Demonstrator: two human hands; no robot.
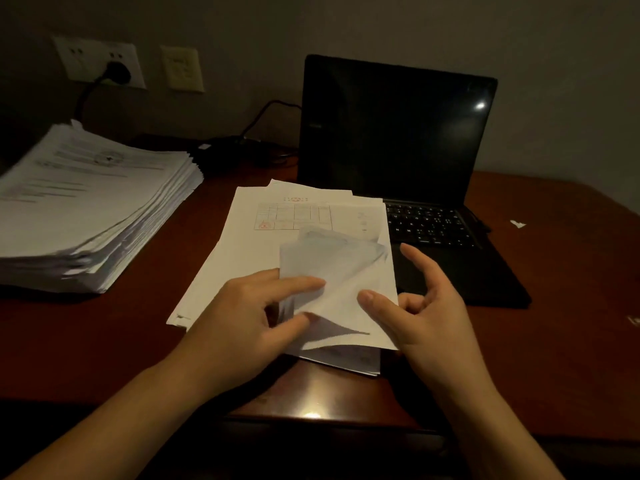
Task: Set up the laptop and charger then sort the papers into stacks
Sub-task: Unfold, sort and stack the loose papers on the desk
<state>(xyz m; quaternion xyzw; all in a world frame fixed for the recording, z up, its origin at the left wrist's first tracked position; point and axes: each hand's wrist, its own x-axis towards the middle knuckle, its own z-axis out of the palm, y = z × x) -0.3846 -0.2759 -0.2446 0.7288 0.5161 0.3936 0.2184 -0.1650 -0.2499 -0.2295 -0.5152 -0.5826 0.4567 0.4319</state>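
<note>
Papers (263,237) overlap the laptop (398,133); left hand (242,317) pinches a curled sheet (343,271), right hand (429,317) fingers spread.

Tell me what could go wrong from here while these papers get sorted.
1. The left hand pinches a curled sheet, and the thumb of the right hand touches it; pulling might crease or tear it.
2. The loose pile overlaps the left edge of the laptop keyboard; sheets may slide onto the keys.
3. The tall stack has ragged, fanned edges; a nudge could spill it.
</note>
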